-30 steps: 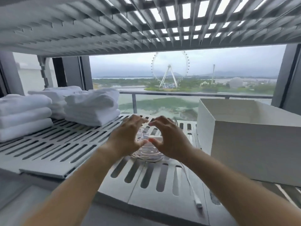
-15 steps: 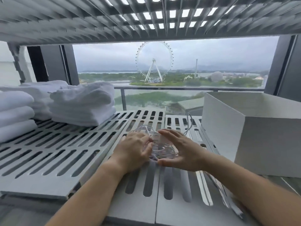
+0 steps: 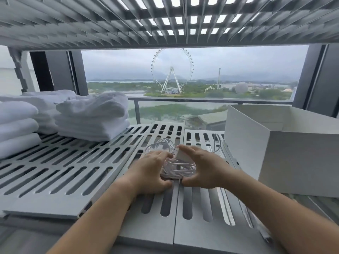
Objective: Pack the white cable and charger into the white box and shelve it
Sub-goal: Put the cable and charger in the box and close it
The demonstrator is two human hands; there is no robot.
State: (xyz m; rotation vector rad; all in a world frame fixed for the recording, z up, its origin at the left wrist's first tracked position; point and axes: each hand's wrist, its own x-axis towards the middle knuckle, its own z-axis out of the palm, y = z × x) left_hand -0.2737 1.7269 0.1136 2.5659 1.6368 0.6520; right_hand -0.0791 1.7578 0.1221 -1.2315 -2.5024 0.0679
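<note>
A coiled white cable (image 3: 178, 168) lies on the slotted grey shelf (image 3: 73, 167), bunched between both my hands. My left hand (image 3: 152, 171) clasps the coil's left side and my right hand (image 3: 203, 167) closes around its right side. A small white charger block (image 3: 183, 156) sits on top of the coil under my right fingertips. More loose loops of the cable (image 3: 161, 145) stick out behind my hands, and one strand trails off to the right. The open white box (image 3: 286, 153) stands empty on the shelf just right of my right hand.
Stacks of folded white towels (image 3: 91, 118) fill the shelf's left and back-left. Another slatted shelf (image 3: 165, 21) hangs low overhead. A window with a railing lies behind the shelf. The shelf's front edge is near my forearms.
Both hands have closed in around the coil and gathered it tighter, with the charger now lifted on top. The view has shifted closer and slightly left.
</note>
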